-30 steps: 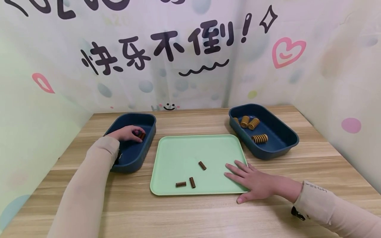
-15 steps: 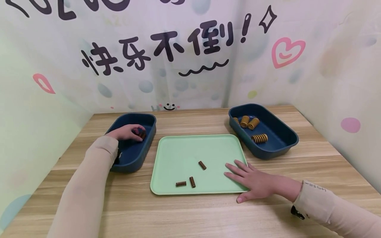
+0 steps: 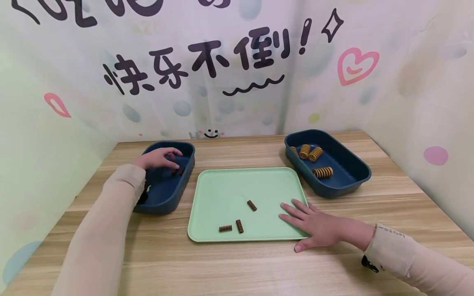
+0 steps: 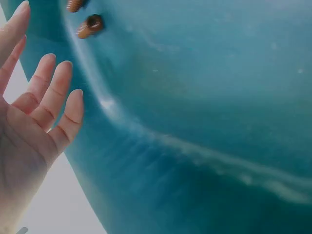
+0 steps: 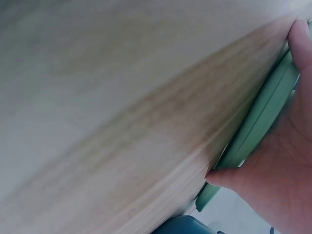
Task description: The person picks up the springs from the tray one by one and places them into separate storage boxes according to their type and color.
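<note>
My left hand (image 3: 159, 159) hovers inside the left blue bin (image 3: 160, 208), fingers loosely bent and holding nothing. Just below its fingertips lie two small brown coil springs (image 3: 182, 170), close to the bin's right wall. In the left wrist view one such spring (image 4: 91, 26) shows its hollow end, and the palm is bare. My right hand (image 3: 318, 226) rests with spread fingers on the front right corner of the light green tray (image 3: 222, 189); its thumb reaches past the front edge. Three small brown springs (image 3: 240, 226) lie on the tray, apart from both hands.
At the back right stands another blue bin (image 3: 348, 168) with several larger yellow coil springs (image 3: 323, 172). Both bins flank the tray on the wooden table (image 3: 237, 267). A printed curtain (image 3: 240, 111) hangs behind the table and along its sides.
My left hand has risen slightly and drawn back from the brown springs in the left bin, its fingers spreading. My right hand and the springs on the tray have stayed put.
</note>
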Demonstrator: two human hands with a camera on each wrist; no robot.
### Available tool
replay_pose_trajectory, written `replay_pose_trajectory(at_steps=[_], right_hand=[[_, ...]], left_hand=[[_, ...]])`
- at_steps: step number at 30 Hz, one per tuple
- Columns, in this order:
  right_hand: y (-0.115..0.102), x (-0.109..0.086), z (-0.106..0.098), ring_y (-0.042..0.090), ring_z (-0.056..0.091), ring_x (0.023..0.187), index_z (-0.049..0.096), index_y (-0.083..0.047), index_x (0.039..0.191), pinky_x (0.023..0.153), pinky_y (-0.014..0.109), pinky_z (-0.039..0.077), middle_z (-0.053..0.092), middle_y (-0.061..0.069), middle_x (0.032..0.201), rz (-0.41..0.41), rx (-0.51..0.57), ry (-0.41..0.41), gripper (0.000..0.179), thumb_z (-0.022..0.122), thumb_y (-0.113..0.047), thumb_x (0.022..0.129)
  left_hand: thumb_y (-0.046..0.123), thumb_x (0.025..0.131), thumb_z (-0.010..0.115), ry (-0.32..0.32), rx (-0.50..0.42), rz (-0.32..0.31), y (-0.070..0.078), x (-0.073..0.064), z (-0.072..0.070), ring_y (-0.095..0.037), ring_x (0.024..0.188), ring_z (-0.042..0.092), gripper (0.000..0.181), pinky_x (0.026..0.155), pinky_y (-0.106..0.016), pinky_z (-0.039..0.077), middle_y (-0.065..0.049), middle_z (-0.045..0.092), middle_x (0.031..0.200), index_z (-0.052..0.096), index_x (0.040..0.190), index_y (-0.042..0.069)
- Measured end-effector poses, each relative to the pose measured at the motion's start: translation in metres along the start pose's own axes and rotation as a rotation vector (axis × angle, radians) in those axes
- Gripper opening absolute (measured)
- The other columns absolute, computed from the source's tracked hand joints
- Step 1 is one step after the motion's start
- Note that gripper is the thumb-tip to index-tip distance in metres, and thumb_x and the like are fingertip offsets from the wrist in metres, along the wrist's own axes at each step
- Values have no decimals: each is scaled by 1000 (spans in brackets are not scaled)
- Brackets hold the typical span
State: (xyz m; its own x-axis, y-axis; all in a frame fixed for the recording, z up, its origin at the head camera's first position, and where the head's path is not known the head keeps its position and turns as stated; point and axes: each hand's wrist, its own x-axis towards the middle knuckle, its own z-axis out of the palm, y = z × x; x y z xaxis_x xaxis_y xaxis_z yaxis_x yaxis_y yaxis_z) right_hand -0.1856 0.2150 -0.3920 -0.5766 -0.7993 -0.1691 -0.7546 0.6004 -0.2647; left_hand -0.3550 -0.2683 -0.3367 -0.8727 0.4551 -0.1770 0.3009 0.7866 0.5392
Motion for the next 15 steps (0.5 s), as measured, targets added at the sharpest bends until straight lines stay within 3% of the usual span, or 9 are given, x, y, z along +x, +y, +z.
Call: replay_pose_trajectory(at_steps=[7, 11, 15], right_hand=[[-1, 0, 0, 46, 6, 135, 26, -12, 145, 97, 69, 13, 11, 15, 152, 9, -1, -14, 78, 46, -59, 86], [-1, 0, 0, 47, 5, 135, 26, -12, 145, 97, 69, 13, 11, 15, 152, 10, -5, -15, 78, 46, -59, 86], [0, 0, 0, 47, 6, 134, 26, -11, 145, 97, 69, 13, 11, 16, 152, -1, -10, -7, 78, 46, -58, 87]], left_hand=[[23, 88, 62, 20, -13, 62, 18, -1, -10, -36, 118, 41, 49, 101, -52, 28, -24, 47, 127, 45, 130, 2], [20, 89, 61, -1, -48, 109, 35, 3, -13, -38, 117, 43, 51, 100, -52, 31, -26, 43, 130, 41, 131, 0], [21, 89, 61, -29, -45, 117, 56, 6, -13, -40, 113, 47, 54, 96, -50, 37, -24, 42, 132, 39, 134, 2]])
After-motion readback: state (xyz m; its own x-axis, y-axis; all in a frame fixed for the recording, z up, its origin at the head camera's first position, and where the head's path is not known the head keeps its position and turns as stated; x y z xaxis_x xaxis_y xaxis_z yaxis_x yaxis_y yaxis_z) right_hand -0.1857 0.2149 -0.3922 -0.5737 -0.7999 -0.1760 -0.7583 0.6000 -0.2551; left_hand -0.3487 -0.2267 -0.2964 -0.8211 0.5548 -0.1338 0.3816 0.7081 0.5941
